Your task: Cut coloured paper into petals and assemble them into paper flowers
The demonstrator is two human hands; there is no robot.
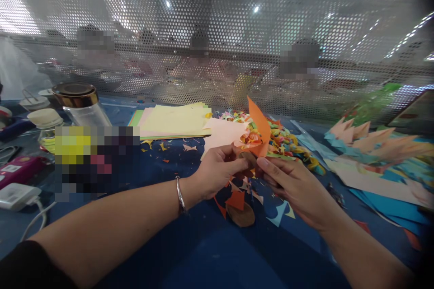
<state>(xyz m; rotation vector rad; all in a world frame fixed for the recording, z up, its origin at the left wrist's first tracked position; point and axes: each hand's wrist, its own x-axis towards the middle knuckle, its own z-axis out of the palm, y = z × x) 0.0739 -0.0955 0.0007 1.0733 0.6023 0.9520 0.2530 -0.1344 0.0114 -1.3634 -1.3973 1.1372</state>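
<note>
Hands, left hand (pixel 217 169), right hand (pixel 291 185), pinching pointed orange paper (pixel 259 126)

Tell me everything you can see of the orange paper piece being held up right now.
The orange paper piece looks like thin, matte craft paper, folded or curled into a cone-like shape with a sharp tip pointing up. It is raised above the blue table, in front of a heap of colourful paper scraps. The left hand and right hand both pinch its lower edge with their fingers. Its hidden side cannot be seen.
</note>
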